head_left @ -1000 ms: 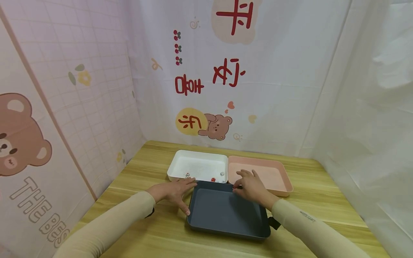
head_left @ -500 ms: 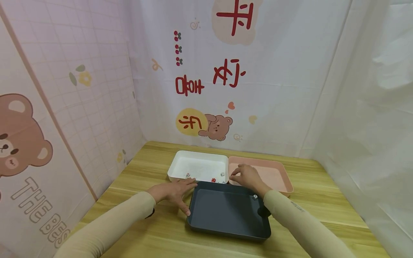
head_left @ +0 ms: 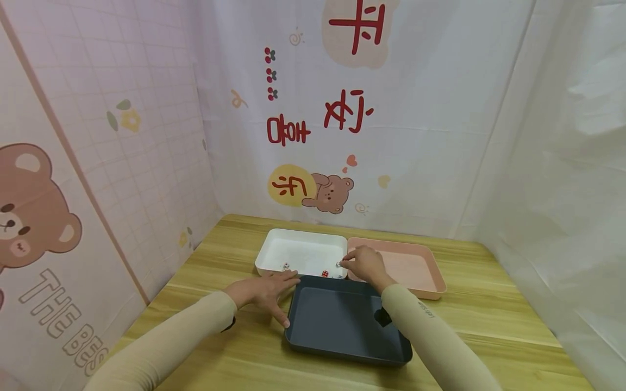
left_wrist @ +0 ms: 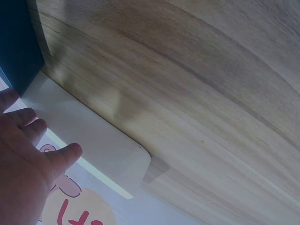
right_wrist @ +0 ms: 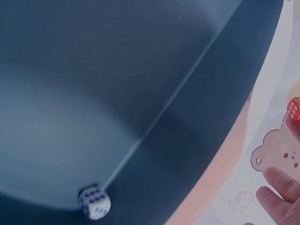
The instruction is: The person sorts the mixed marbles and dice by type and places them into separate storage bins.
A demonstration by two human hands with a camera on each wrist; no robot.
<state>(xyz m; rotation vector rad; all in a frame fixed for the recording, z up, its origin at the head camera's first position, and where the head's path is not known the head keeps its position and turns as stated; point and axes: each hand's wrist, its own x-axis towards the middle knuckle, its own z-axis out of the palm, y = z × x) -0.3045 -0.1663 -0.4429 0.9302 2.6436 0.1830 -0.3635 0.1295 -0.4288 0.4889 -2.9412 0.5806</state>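
My right hand [head_left: 368, 266] reaches over the near corner where the white tray [head_left: 300, 248] and the pink tray [head_left: 412, 265] meet. It pinches a red die [right_wrist: 293, 108] with white pips, seen at the fingertips in the right wrist view. My left hand [head_left: 264, 293] rests with spread, straight fingers at the left edge of the dark blue tray [head_left: 337, 323]. Inside the white tray lie another red die [head_left: 325, 273] and several white dice [head_left: 286, 266]. A white die [right_wrist: 95, 202] with blue pips sits in a corner of the dark tray, hidden by my right sleeve in the head view.
The white and pink trays stand side by side behind the dark one on a wood-grain table [head_left: 220, 353]. Printed cloth [head_left: 411, 108] hangs behind the table and at both sides.
My right hand has moved from the dark tray's far edge, up and left over the pink tray, to the white tray's right edge with the red die. My left hand stays in place.
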